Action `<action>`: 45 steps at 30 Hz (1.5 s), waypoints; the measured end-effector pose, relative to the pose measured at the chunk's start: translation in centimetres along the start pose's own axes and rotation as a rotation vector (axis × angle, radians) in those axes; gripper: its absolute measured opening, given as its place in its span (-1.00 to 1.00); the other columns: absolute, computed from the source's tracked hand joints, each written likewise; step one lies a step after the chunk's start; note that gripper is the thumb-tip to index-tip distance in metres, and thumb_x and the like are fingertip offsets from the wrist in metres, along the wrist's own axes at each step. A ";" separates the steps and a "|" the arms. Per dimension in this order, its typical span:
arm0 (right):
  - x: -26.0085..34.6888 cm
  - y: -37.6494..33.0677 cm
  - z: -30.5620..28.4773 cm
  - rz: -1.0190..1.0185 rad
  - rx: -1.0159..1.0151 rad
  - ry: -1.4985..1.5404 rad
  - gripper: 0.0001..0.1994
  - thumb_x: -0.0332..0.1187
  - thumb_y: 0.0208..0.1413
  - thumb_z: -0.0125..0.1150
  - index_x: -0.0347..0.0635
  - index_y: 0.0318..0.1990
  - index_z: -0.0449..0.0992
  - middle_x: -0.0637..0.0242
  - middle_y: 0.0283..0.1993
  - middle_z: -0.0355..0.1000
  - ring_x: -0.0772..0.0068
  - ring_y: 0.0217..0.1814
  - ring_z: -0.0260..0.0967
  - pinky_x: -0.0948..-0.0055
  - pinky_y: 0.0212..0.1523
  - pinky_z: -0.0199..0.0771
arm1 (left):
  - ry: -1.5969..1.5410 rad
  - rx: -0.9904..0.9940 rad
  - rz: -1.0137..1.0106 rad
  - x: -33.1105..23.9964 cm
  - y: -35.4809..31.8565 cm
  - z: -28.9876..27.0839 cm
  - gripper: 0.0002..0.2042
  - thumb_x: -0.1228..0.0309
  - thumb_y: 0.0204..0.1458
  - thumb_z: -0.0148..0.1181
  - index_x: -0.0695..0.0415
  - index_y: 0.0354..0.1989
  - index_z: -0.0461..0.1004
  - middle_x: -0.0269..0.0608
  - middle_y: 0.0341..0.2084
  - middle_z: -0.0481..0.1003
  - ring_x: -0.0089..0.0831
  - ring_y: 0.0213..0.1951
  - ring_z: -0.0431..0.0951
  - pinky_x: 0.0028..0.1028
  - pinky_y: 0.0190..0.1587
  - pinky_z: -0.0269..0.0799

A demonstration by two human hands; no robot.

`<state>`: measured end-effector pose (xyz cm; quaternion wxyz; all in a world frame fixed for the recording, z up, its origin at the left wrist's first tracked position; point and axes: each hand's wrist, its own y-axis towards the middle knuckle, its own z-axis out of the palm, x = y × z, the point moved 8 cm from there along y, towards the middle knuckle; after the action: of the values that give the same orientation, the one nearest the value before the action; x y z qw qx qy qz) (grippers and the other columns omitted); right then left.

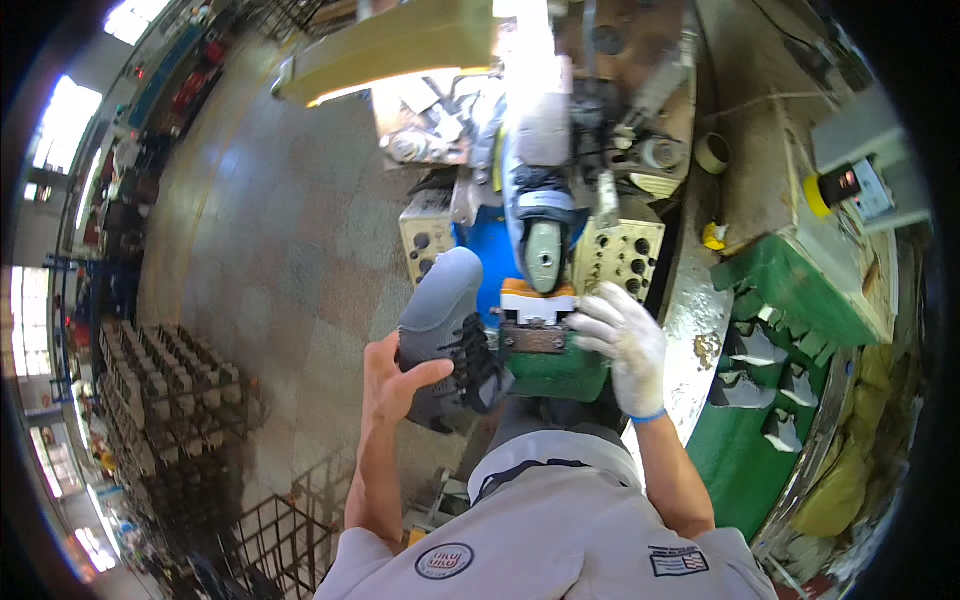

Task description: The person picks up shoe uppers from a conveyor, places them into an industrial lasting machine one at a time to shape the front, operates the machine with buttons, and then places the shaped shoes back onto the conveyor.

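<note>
My bare left hand grips a grey shoe upper with black laces, fingers behind it and thumb across its side. The toe of the upper points up and away from me, left of the machine. My right hand wears a white glove with a blue cuff. Its fingers are stretched out and apart, beside the metal clamp at the machine's front, and it holds nothing. Whether the fingertips touch the clamp cannot be made out. Above the clamp sits a pale green shoe-shaped form of the machine.
Control panels with knobs flank the machine, and a yellow lamp housing hangs over it. On the right, several shoe uppers lie on a green conveyor belt. Metal racks stand on the floor at left.
</note>
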<state>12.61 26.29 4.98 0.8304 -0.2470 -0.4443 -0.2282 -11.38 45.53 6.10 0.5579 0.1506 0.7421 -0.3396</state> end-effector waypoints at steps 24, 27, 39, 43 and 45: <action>-12.3 -27.6 -75.6 0.291 -1.568 -0.281 -0.31 -0.01 -0.12 0.55 -0.47 0.00 0.55 -0.03 -0.07 0.58 0.06 0.00 0.53 0.25 0.07 0.45 | 0.703 -0.479 0.222 -3.1 12.6 17.5 -0.53 0.22 -0.10 0.49 0.49 -0.27 0.56 0.03 -0.33 0.58 -0.21 -0.35 0.49 -0.19 -0.21 0.46; -12.5 -25.8 -74.1 -0.043 -1.677 0.051 -0.58 -0.39 -0.10 0.54 -0.42 -0.09 0.60 0.22 -0.19 0.58 0.31 -0.18 0.51 0.29 -0.06 0.50 | 0.639 -0.342 0.276 -2.6 13.6 17.3 -0.49 0.17 -0.13 0.49 0.44 -0.23 0.54 0.02 -0.32 0.56 -0.19 -0.33 0.49 -0.23 -0.12 0.44; -4.4 -11.7 -34.6 -0.067 -0.249 0.898 -0.57 -0.17 0.28 0.12 -0.34 0.13 0.45 0.10 -0.01 0.54 0.18 -0.03 0.53 0.14 0.09 0.54 | 0.855 0.280 0.080 -0.5 11.3 12.5 -0.77 0.42 -0.08 0.30 0.29 -0.28 0.52 -0.27 -0.46 0.49 -0.57 -0.36 0.40 -0.46 -0.29 0.37; -6.7 -3.3 -23.2 0.084 -0.205 0.494 -0.65 -0.29 0.31 0.06 -0.35 0.11 0.46 0.13 0.02 0.53 0.24 0.01 0.52 0.27 0.11 0.55 | 0.073 0.352 -0.058 -2.0 9.8 22.8 -0.55 0.26 0.23 0.18 0.19 0.25 0.41 -0.15 -0.03 0.55 -0.37 -0.06 0.60 -0.46 -0.09 0.49; -4.1 -0.1 -14.8 0.244 -0.141 0.547 -0.66 -0.26 0.32 0.05 -0.31 0.10 0.48 0.19 -0.02 0.55 0.32 -0.01 0.53 0.32 0.06 0.56 | -0.153 0.517 -0.046 -0.6 11.4 24.3 -0.59 0.29 0.27 0.11 0.23 0.22 0.41 -0.17 -0.11 0.56 -0.41 -0.13 0.60 -0.34 -0.15 0.56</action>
<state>19.76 17.75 -5.62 0.9212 -0.2851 -0.1541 -0.2152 13.36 37.57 -0.71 0.5474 0.2451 0.5897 -0.5409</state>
